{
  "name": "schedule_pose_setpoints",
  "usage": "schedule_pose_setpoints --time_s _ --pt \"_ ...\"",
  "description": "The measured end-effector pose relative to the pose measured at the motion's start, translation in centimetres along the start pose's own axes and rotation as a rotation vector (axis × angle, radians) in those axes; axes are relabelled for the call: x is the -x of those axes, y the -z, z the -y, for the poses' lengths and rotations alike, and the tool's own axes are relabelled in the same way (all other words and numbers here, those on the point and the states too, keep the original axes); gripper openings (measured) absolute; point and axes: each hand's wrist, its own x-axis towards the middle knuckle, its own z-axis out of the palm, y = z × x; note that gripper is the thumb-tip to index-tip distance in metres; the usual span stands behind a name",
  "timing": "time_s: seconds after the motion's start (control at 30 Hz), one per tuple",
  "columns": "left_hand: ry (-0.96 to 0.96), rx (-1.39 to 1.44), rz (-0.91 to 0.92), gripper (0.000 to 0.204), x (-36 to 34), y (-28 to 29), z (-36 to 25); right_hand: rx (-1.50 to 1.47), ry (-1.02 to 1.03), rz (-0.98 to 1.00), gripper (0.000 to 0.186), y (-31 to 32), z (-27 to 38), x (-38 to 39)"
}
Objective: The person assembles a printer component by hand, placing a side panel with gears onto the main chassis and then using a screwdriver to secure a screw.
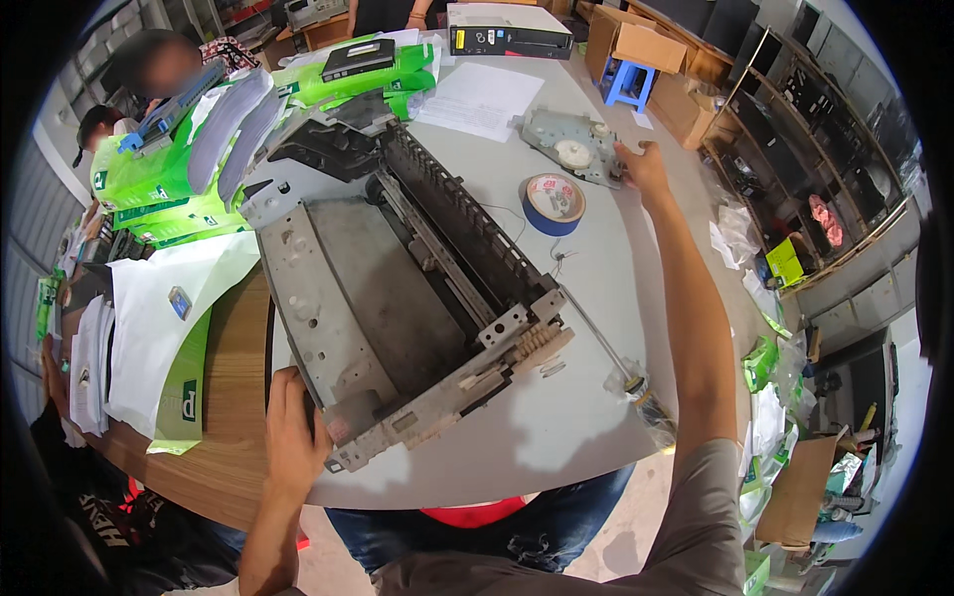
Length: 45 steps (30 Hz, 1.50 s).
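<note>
the left hand [295, 432] grasps the near left corner of the printer frame [333, 288], thumb on the near side. the right hand [644, 171], its arm stretched far out, meets the right edge of the metal plate [566, 149]; whether it grips or only touches, i cannot tell. the plate lies flat, grey, with a round white gear [574, 153].

the frame sits at a slant on the tabletop [606, 268]: open-topped, dusty grey and black, a pale metal panel along its left, a dark ribbed bar along its right, small pale gears on its near side. its near corner comes close to the tabletop's near edge.

green paper packs [159, 194] crowd its far left. open room runs down its right, between frame and forearm, shared with the blue tape roll [554, 206] and a long screwdriver [601, 343], whose handle lies by the right edge.
</note>
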Motion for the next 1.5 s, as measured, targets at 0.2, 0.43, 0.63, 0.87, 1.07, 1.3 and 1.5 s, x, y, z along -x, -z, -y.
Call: schedule_pose_setpoints --time_s 0.2,0.43,0.63,0.87,1.07,1.3,1.5 --pt "0.004 0.030 0.001 0.041 0.3 0.0 0.5 -0.293 -0.205 0.278 0.049 0.1 0.3 -0.7" --pt "-0.030 0.020 -0.022 0.039 0.2 0.5 -0.2 -0.382 -0.325 0.124 0.058 1.3 1.8 1.2" --pt "-0.031 0.034 -0.065 0.031 0.1 1.0 -1.2 -0.554 -0.193 0.004 0.083 6.5 3.1 3.5" --pt "-0.032 0.110 -0.227 0.020 0.4 1.2 -1.3 -0.457 -0.024 -0.090 0.079 20.4 8.8 14.3" --pt "-0.254 0.127 -0.842 0.025 8.1 2.5 -4.5 -0.530 -0.086 0.076 0.074 27.3 10.6 26.6" --pt "-0.361 0.381 -0.182 0.049 9.6 -3.2 -10.5 -0.543 -0.335 0.335 0.077 26.2 13.3 36.6" --pt "-0.538 0.506 -0.269 0.043 9.3 -4.7 -10.6 -0.472 -0.489 0.568 0.066 22.3 13.2 37.5"
